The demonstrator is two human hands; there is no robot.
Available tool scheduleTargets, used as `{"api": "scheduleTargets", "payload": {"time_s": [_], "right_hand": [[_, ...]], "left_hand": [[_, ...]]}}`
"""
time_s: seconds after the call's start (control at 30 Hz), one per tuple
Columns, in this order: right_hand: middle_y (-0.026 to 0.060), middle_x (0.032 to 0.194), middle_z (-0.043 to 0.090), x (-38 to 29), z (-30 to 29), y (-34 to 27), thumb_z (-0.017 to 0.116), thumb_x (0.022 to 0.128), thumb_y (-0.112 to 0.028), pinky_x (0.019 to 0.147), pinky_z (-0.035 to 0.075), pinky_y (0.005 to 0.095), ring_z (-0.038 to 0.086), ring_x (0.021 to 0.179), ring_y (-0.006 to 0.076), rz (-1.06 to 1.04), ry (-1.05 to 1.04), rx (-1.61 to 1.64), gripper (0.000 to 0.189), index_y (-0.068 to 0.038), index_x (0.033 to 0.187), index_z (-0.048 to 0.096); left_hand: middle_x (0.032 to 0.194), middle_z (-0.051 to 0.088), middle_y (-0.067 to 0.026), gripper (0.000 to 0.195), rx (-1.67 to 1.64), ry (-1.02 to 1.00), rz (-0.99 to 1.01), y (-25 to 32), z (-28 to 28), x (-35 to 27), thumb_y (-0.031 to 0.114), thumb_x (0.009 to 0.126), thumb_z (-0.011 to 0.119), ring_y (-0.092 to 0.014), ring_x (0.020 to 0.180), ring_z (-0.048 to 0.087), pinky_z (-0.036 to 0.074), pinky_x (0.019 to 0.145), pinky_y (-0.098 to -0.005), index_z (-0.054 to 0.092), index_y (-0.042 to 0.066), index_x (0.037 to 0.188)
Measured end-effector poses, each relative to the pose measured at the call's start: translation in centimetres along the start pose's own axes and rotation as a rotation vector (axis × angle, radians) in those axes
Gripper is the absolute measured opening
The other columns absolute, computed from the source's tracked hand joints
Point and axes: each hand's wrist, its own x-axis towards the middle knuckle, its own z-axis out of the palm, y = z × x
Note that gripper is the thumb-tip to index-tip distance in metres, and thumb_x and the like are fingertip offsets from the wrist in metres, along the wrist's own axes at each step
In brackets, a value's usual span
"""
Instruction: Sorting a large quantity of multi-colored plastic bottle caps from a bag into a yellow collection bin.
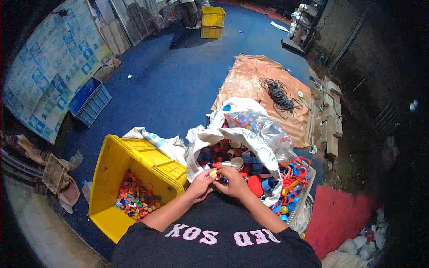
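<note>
My left hand [202,182] holds a small yellow plastic cap [213,173] between thumb and fingers. Close beside it, my right hand [231,181] has its fingers bent at the cap; a blue piece shows just under them. Both hands are over the near edge of an open white woven sack [246,134], which holds red, blue and white plastic pieces. To the left, a tilted yellow plastic crate [110,187] holds many small coloured caps [137,197]. On the right, a white plastic basket [306,187] holds red, blue and yellow plastic parts [291,181].
A clear bag of coloured caps [254,122] lies behind the sack. Beyond it, an orange sheet [241,77] bears a tangle of black cord [280,95]. A blue crate [92,104] stands at left, stacked yellow crates [213,21] farther off, near a person's legs [191,15].
</note>
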Motion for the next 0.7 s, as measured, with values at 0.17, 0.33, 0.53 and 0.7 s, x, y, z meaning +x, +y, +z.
{"api": "scheduleTargets", "payload": {"time_s": [0.17, 0.33, 0.53, 0.7], "right_hand": [[0.0156, 0.093, 0.063, 2.3, 0.5, 3.4, 0.061, 0.078, -0.011, 0.077, 0.05, 0.0383, 0.062, 0.086, 0.0329, 0.267, 0.109, 0.208, 0.017, -0.003, 0.093, 0.064], [0.015, 0.107, 0.064, 6.2, 4.4, 14.1, 0.052, 0.081, -0.012, 0.081, 0.05, 0.044, 0.063, 0.095, 0.0322, 0.497, -0.379, -0.25, 0.029, -0.007, 0.108, 0.062], [0.0123, 0.123, 0.059, 10.4, 8.2, 14.8, 0.044, 0.09, -0.031, 0.092, 0.046, 0.0461, 0.057, 0.111, 0.0299, 0.656, -0.452, -0.435, 0.039, -0.014, 0.122, 0.057], [0.0141, 0.123, 0.059, 8.6, 10.1, 18.6, 0.043, 0.089, -0.033, 0.091, 0.047, 0.0449, 0.058, 0.111, 0.0298, 0.7, -0.359, -0.505, 0.041, -0.012, 0.121, 0.059]], "left_hand": [[0.11, 0.059, -0.012, 0.035, -0.114, 0.085, -0.024, 0.1, -0.9, -0.3, 0.013, 0.096, 0.048, -0.021, 0.088, 0.063, 0.055, 0.08, -0.0332, 0.041, 0.004, 0.129], [0.109, 0.058, -0.0136, 0.034, -0.07, 0.039, -0.017, -0.8, -1.7, 0.2, 0.013, 0.096, 0.048, -0.021, 0.083, 0.064, 0.054, 0.073, -0.0304, 0.041, 0.002, 0.127], [0.108, 0.058, -0.0127, 0.036, -0.058, 0.031, 0.012, -0.5, -2.1, -0.3, 0.015, 0.096, 0.049, -0.02, 0.084, 0.063, 0.053, 0.074, -0.0298, 0.039, 0.003, 0.129], [0.11, 0.058, -0.0147, 0.039, -0.112, 0.01, 0.002, -0.4, -1.6, 0.4, 0.015, 0.097, 0.047, -0.022, 0.088, 0.064, 0.054, 0.076, -0.0313, 0.036, 0.006, 0.133]]}}
